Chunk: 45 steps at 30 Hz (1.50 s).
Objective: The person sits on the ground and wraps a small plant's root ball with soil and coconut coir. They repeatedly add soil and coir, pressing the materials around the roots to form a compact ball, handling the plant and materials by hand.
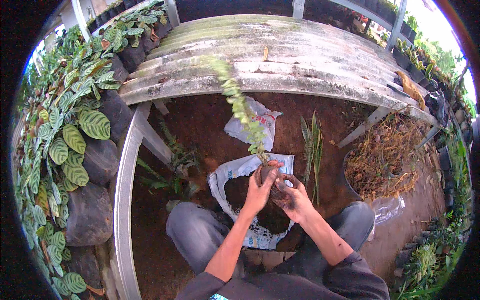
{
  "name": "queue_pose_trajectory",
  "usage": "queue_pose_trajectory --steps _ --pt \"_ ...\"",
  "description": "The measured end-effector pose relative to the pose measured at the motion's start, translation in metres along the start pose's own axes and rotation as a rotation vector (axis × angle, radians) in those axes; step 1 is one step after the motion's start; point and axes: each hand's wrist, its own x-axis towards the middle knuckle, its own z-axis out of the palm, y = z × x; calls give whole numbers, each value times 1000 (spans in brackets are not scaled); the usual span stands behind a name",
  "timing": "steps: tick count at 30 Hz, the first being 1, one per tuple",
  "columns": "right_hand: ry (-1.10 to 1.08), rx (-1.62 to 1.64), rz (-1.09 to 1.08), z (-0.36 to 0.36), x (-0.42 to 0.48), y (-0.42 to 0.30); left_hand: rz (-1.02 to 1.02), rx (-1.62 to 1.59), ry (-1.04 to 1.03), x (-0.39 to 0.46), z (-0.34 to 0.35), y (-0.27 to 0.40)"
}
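Note:
A long, leafy green frond (240, 101), blurred towards its tip, points away from me over the edge of the corrugated bench. My left hand (258, 189) grips the plant at its base. My right hand (296, 200), its fingers dark with soil, grips the dark root ball (276, 193) from the right side. Fingers hide part of the roots. Below both hands, between my knees, lies an opened white printed sack (217, 183) with dark soil (238, 189) in it.
The corrugated bench (300, 48) spans ahead at a higher level. Beyond the sack lies another white bag (243, 127). Snake plant leaves (317, 150) stand to its right, near a tub of dry roots (378, 165). Potted striped-leaf plants (75, 153) line the left, behind a metal frame (125, 180).

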Motion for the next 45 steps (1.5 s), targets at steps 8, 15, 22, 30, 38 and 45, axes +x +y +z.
queue_pose_trajectory --steps 8,15,22,30,38,45 --pt "-81 -92 -101 4 -2 -7 51 -58 -111 2 -1 1" --pt "-49 0 -118 9 -3 -2 150 190 -126 2 -4 1" --pt "-29 -135 -177 8 -3 1 -6 -135 -192 2 -6 3" --pt "-128 -64 -154 6 -6 -1 16 71 -245 4 -11 13" --pt "16 -53 -170 14 -2 8 -101 -22 11 2 -1 11" --pt "23 -227 -382 17 0 20 -76 -76 62 0 4 6"
